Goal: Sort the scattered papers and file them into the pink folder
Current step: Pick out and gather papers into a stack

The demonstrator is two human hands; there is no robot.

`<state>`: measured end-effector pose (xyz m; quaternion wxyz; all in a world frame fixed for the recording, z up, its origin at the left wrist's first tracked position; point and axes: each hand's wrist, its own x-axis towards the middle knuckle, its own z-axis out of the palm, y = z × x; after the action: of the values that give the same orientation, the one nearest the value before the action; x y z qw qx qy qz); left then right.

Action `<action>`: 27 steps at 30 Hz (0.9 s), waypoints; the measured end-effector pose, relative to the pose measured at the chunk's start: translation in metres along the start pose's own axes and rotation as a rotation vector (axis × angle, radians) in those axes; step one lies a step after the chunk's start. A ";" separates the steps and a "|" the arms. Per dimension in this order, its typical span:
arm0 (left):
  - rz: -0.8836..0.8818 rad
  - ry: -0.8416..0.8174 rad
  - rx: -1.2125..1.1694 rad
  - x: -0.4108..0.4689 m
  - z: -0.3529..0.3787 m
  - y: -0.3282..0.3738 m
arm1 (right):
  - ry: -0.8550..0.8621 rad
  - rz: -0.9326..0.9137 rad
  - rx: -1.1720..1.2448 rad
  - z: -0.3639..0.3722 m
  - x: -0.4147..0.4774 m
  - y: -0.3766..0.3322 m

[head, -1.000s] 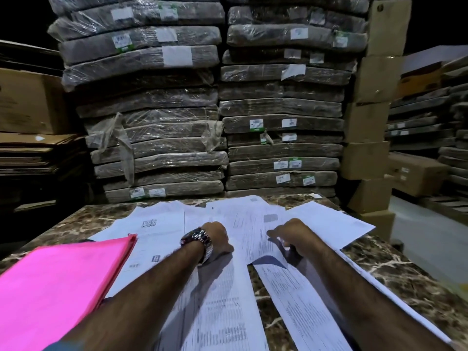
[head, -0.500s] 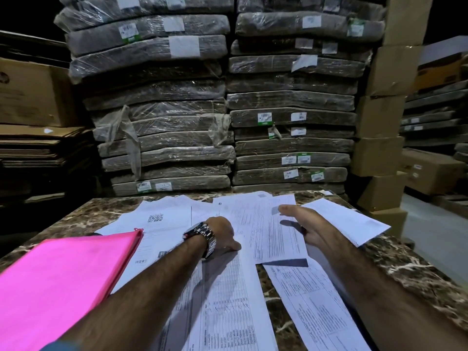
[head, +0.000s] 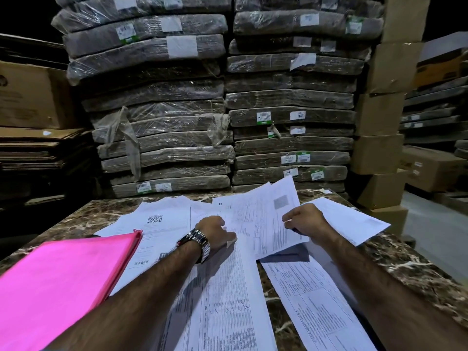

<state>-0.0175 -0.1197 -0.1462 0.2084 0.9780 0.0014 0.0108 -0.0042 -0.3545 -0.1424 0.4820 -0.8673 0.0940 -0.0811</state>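
A closed pink folder (head: 60,282) lies at the near left of the brown marble table (head: 405,264). Several white printed papers are scattered across the table, among them a sheet with a QR code (head: 154,221) and a long form (head: 316,310) at the near right. My right hand (head: 305,219) is shut on the right edge of a printed sheet (head: 260,219), whose far end tilts up off the table. My left hand (head: 215,230), with a metal watch on the wrist, rests fingers down on the papers beside that sheet's left edge.
Two tall stacks of plastic-wrapped flat bundles (head: 291,102) stand right behind the table. Cardboard boxes (head: 379,117) rise at the right and flattened cartons (head: 38,148) at the left. Bare floor (head: 435,231) lies past the table's right edge.
My right hand has closed on the printed sheet and raised it, so its far end now tilts up off the table. My left hand has stayed on the papers.
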 end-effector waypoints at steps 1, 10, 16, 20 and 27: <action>-0.004 0.001 0.003 0.000 -0.001 -0.001 | 0.015 -0.003 -0.003 -0.003 0.001 0.001; -0.008 -0.008 0.026 0.005 0.003 0.008 | 0.073 0.045 0.091 -0.052 0.011 0.028; -0.003 -0.011 -0.121 0.010 0.010 0.025 | 0.094 0.109 0.293 -0.078 0.014 0.052; 0.013 -0.018 -0.160 0.013 0.017 0.037 | 0.141 0.139 0.434 -0.091 0.019 0.066; 0.036 -0.031 -0.316 0.025 0.017 0.061 | 0.098 0.185 0.464 -0.091 0.017 0.072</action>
<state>0.0074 -0.1818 -0.1362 0.3596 0.9329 -0.0210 -0.0004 -0.0145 -0.4707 -0.1553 0.6683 -0.7163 0.1751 -0.0981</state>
